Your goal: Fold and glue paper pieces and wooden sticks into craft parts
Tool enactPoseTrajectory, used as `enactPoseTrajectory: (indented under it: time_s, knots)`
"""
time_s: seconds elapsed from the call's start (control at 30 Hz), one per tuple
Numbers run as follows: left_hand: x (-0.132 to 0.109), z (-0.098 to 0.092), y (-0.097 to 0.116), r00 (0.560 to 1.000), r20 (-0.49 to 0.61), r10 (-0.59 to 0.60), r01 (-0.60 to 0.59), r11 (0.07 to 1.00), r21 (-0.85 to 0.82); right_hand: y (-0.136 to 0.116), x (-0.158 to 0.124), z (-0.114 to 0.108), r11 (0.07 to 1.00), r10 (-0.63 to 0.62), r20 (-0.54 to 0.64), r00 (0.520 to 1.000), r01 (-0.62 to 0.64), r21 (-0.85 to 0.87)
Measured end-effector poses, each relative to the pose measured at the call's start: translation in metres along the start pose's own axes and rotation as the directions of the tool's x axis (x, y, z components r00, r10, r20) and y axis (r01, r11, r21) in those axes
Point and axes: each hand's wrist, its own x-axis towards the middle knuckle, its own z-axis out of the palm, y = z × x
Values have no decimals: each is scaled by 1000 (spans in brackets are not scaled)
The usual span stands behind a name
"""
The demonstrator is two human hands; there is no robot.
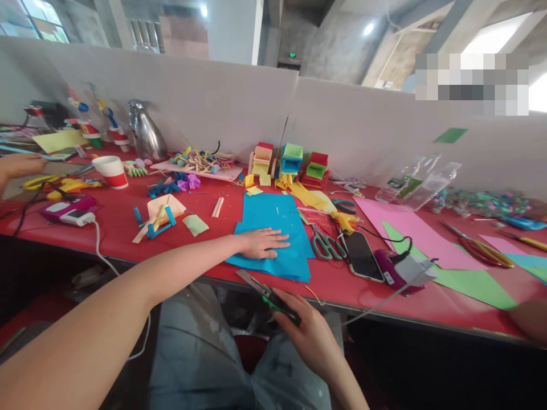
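Hiding some blue paper (272, 215): left hand (261, 244)

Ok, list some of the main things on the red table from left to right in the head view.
Paper cup, steel jug, wooden sticks, blue paper under the left hand, grey-green-handled scissors, phone, yellow-handled scissors.

Along the back of a long red table (337, 287), a pale partition (213, 91) with a vertical seam and a slanting strip of green tape (452, 135) at right. Above it, grey concrete (346, 45), slanted beams (427, 42), two lit lamps (368, 28), a small green sign (292, 55), and at upper left a paned window (43, 23). Deep shadow below.
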Motion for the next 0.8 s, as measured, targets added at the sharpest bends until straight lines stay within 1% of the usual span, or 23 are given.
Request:
enactPoseTrajectory:
  time_s: [0.13,0.27,0.37,0.47,0.53,0.6,0.8]
  knots:
    - [0,1,-1,1000,3,-1,1,1000,-9,21,-19,-16,999,40,-73,997,-41,-19]
    - [1,2,-1,1000,1,-3,3,1000,-17,41,-39,-36,989,118,-133,984,-128,-71]
    - [0,1,-1,1000,1,-7,7,1000,-17,52,-46,-47,981,148,-169,974,-167,-103]
    - [0,1,0,1000,-1,-9,9,1000,-16,58,-47,-53,967,179,-212,961,-211,-140]
    - [0,1,0,1000,0,-6,6,1000,-17,57,-44,-53,955,199,-236,951,-243,-172]
    - [-1,0,0,1000,1,-6,6,1000,-18,52,-40,-49,947,199,-237,951,-249,-203]
    - [-2,-2,3,1000,2,-4,4,1000,-17,25,-18,-21,945,129,-162,978,-170,-278]
